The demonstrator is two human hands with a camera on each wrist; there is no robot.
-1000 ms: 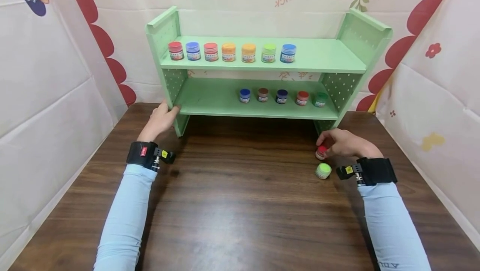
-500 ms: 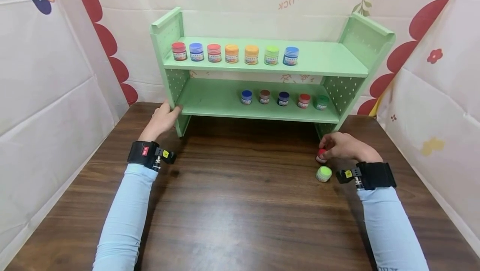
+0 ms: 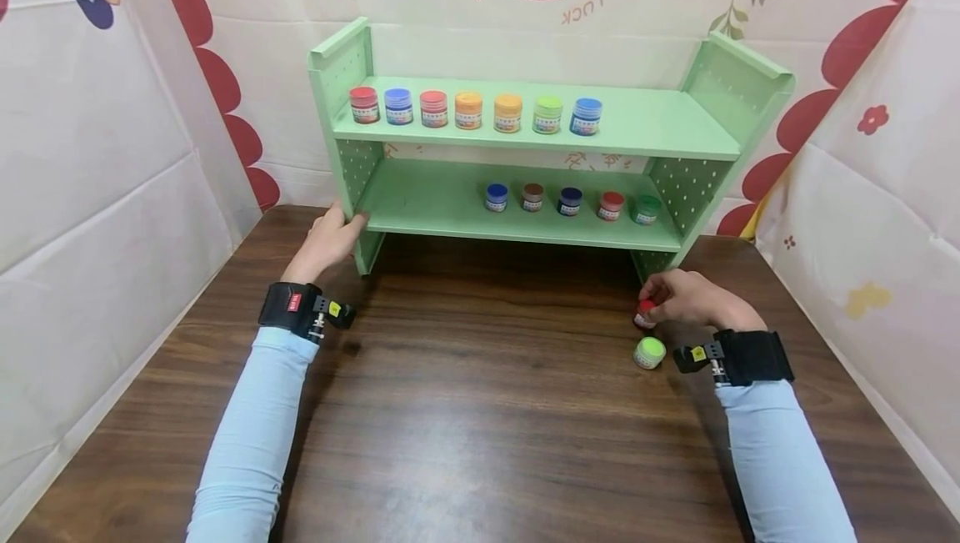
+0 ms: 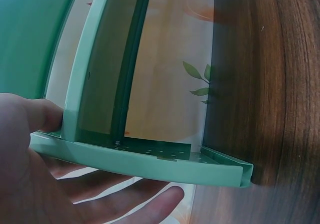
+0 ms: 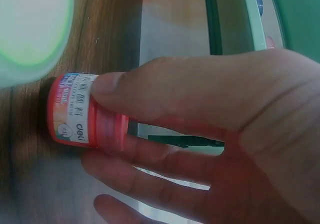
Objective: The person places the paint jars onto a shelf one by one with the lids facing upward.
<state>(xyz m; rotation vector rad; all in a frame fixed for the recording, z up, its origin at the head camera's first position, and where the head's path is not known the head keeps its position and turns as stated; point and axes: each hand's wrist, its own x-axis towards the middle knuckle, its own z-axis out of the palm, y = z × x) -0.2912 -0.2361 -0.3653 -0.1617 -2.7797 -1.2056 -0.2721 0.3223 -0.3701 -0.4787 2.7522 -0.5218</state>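
Note:
My left hand holds the left side panel of a light green two-tier shelf. In the left wrist view its thumb lies against the inner side, with the fingers along the outside. Near the shelf's right foot, my right hand pinches a small red paint jar between thumb and fingers. That jar stands on the table, its label facing the right wrist camera and its lid partly covered by the hand. A lime-green-lidded jar stands just in front of it.
On the upper tier, several jars line up from a red jar at left to a blue jar. The lower tier bears several more, from a blue jar to a dark green jar. A printed cloth hangs behind the brown table.
The head view has shifted slightly, so the shelf appears a little farther right and lower. Both hands keep their holds, and the jars stay in place.

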